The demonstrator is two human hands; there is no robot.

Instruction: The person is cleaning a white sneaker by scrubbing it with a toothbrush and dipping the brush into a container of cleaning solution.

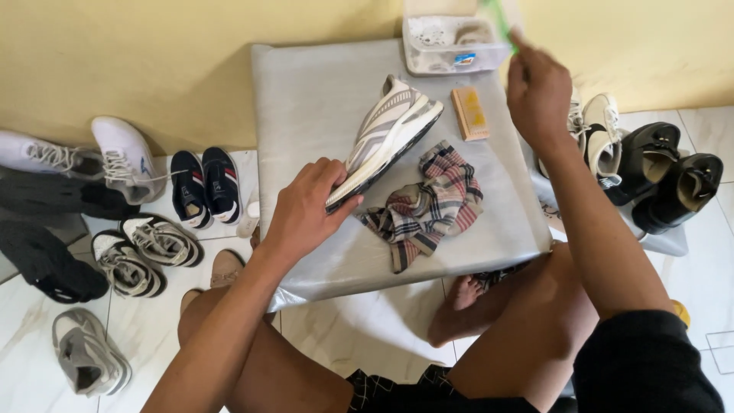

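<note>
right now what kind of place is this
Probably a home shoe-cleaning spot on a tiled floor: many pairs of shoes line the yellow wall, and the left hand steadies a white striped sneaker on a grey mat.

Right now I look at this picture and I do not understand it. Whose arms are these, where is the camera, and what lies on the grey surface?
The camera sits on a person's head and looks down, so both arms are that person's own. The left hand grips the heel of a white and grey sneaker lying on the grey pad. The right hand is raised, holding something thin and green near a plastic tub. A checked cloth and a small orange brush also lie there. More shoes stand on the floor.
</note>
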